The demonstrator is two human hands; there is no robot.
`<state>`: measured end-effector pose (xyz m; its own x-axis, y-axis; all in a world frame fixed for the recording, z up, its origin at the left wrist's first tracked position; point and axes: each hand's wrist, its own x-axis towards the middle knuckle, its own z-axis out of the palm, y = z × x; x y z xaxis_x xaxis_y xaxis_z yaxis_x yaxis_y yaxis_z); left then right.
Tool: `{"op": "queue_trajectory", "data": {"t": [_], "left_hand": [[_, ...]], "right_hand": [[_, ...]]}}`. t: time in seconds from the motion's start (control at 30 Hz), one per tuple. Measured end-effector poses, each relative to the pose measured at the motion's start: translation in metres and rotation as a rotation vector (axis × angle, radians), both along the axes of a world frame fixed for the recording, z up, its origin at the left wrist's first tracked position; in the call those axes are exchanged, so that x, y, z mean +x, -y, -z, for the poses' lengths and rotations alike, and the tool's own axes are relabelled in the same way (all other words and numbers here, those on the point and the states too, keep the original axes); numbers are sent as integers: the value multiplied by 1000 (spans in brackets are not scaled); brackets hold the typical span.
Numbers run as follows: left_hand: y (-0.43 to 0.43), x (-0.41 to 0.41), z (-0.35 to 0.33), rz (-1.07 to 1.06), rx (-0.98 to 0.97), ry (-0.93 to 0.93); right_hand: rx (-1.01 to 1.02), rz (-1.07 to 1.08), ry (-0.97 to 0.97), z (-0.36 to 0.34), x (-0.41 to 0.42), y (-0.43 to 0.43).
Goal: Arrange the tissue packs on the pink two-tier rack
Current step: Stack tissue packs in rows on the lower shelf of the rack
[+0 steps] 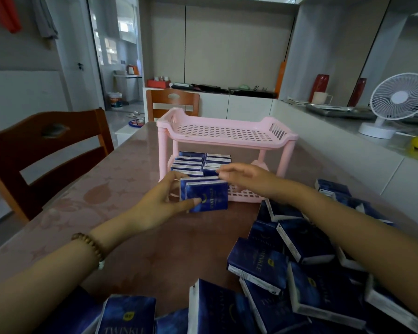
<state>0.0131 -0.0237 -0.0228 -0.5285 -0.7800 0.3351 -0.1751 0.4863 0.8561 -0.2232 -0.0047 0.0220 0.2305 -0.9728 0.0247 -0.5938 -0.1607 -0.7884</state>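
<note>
On the worktop (135,237) before us stands the pink two-tier rack (225,136), its upper tier bare and its lower tier holding rows of blue tissue packs (193,162) at the back left. Our left hand (159,203) has its grip clenched on two packs (204,194) held upright at the lower tier's front edge, thumb on the near face. Our right hand (241,175) reaches over them, fingers loosely curled; its grip seems released, though its fingertips, near the stored packs, are partly hidden. Loose packs (299,268) lie heaped at our right and near edge. We wear a beaded bracelet (89,244) on the left wrist.
</note>
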Motion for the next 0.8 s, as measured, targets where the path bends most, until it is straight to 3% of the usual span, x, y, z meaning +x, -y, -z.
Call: {"op": "queue_trajectory", "data": {"t": [0.13, 0.27, 0.37, 0.5, 0.7, 0.8], "left_hand": [[4, -18, -17, 75, -86, 100], [10, -27, -31, -18, -243, 210], [15, -18, -24, -159, -454, 459], [17, -5, 1, -178, -594, 821], [24, -4, 16, -273, -697, 874], [25, -3, 19, -258, -685, 879]], "right_hand": [[-20, -86, -33, 2, -2, -8], [-145, 23, 16, -1, -10, -1], [-213, 125, -46, 3, -18, 7], [-242, 206, -204, 11, -22, 21], [-248, 226, -329, 23, -11, 28], [-214, 202, -258, 30, 2, 26]]}}
